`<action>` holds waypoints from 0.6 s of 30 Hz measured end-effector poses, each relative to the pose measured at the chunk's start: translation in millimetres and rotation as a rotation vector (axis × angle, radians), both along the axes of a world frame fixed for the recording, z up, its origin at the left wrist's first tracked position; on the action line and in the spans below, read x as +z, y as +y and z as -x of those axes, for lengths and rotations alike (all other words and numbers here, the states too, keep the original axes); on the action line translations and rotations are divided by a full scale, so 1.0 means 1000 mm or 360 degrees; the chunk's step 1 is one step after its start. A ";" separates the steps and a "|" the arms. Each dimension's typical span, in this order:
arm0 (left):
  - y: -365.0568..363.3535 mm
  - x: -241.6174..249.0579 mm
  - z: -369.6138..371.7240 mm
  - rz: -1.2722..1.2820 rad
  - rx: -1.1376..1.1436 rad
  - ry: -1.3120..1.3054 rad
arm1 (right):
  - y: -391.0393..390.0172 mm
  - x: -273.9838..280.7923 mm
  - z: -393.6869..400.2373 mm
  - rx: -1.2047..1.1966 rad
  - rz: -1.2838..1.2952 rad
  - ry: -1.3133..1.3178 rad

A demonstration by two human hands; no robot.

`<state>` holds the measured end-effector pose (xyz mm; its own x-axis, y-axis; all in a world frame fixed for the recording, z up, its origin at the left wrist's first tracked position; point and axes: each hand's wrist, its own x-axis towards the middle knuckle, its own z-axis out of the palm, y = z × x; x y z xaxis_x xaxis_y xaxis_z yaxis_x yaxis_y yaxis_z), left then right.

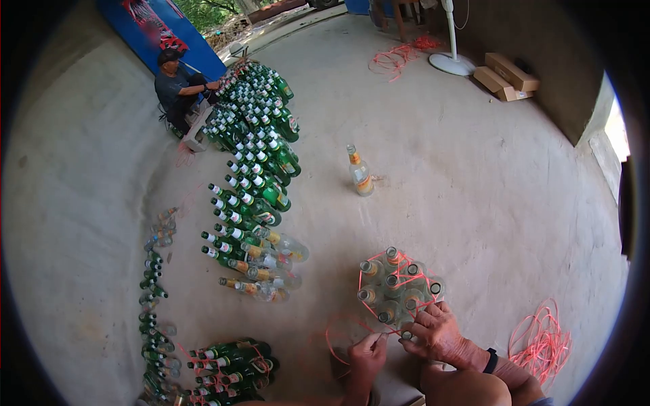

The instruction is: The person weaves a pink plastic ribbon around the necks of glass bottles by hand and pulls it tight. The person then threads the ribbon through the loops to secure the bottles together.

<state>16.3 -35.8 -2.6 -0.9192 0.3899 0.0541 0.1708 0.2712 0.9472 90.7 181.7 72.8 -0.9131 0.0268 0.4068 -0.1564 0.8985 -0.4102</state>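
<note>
Head view: cluster of clear glass bottles bound with pink-red plastic string (398, 287) stands upright on grey concrete floor (474, 203), just in front of the person. Right hand (437, 333) rests on near edge of cluster, fingers curled and pinching the string at a bottle neck. Left hand (367, 357) just beside it, fingers closed on a strand of same string running down from the cluster. Loose coil of pink-red string (542, 345) lies on floor to the right. Single clear bottle with orange label (359, 171) stands alone further out. Long row of green glass bottles lying on their sides (254, 169) stretches away left of centre. Another person in dark shirt (177, 88) sits at its far end.
</note>
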 end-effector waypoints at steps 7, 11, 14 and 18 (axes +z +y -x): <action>0.004 0.015 0.004 0.0129 -0.0031 0.0111 | -0.002 0.002 -0.001 -0.0012 0.0001 -0.0028; 0.006 0.013 0.003 0.0038 -0.0057 0.0016 | -0.004 0.004 0.001 0.0022 0.0043 -0.0086; 0.012 0.012 0.007 0.0026 -0.0073 0.0062 | -0.002 0.004 0.005 0.0064 0.0031 -0.0070; 0.019 0.001 0.008 -0.0017 -0.0023 0.0002 | -0.001 0.003 0.003 0.0058 0.0039 -0.0220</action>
